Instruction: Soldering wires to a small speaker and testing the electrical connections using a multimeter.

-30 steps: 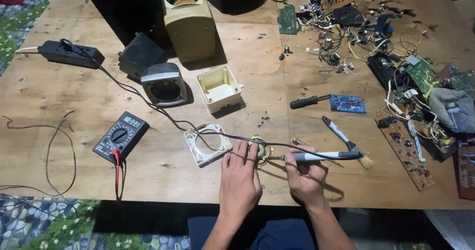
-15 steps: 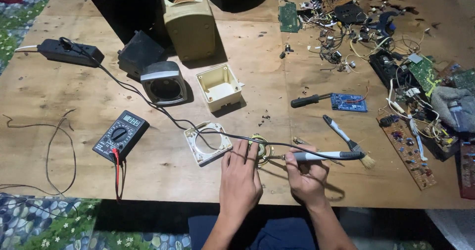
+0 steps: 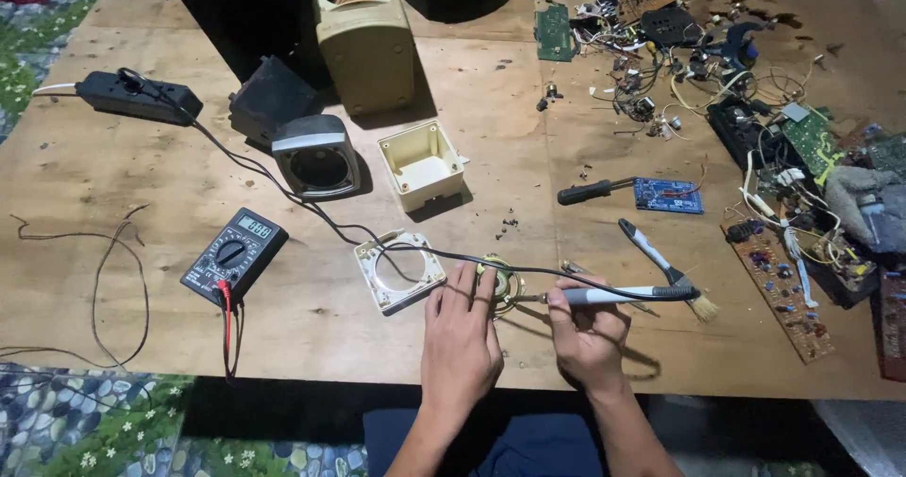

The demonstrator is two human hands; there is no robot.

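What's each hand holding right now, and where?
Right hand grips the soldering iron by its grey handle. Left hand holds nothing; its fingertips press the small round speaker.

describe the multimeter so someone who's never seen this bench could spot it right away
Start at the wooden table and look to its near left part, left of the left hand. The multimeter lies flat there: a black box with a round dial, a small display, and red and black leads trailing off.

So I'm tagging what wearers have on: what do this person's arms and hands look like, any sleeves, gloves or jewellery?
Both the left hand and the right hand are bare: no gloves, and no rings or watch that I can make out. The forearms are uncovered to the frame's bottom edge, so no sleeves show. Dark blue clothing shows below the table edge.
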